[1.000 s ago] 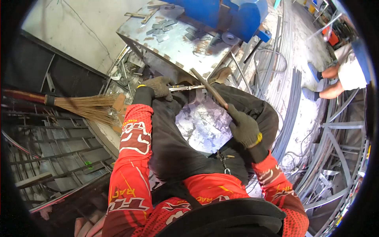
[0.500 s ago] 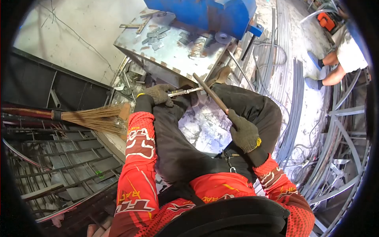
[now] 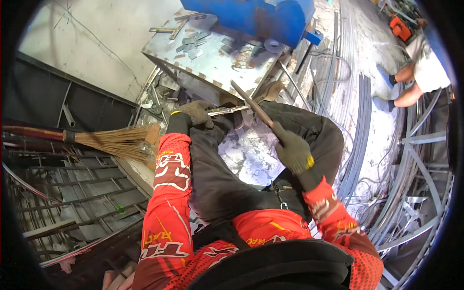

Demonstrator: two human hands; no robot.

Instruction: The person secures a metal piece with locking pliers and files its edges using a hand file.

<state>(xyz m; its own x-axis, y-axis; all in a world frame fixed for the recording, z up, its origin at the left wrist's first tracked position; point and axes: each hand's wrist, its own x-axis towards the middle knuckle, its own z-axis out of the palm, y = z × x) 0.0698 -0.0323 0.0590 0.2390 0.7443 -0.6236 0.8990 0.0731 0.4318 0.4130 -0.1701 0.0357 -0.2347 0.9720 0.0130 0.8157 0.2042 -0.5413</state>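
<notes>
My left hand (image 3: 195, 113), in a dark glove, is closed around the handles of silver locking pliers (image 3: 227, 111). The pliers point right, and their jaws lie near a small piece of metal that I cannot make out clearly. My right hand (image 3: 294, 151), also gloved, grips the lower end of a brown rod (image 3: 252, 105). The rod slants up and left, its middle passing close to the plier jaws. Both hands are above my spread knees, just in front of the metal table.
A metal table (image 3: 212, 67) bears flat metal pieces and a blue machine (image 3: 261, 19). On the left lies a straw broom (image 3: 113, 140) above a metal grid. Long bars (image 3: 357, 130) run along the floor at right. Another person's legs (image 3: 408, 87) are at the upper right.
My right hand has shifted slightly up and left with the rod. The left hand and pliers have hardly moved since the last earlier frame.
</notes>
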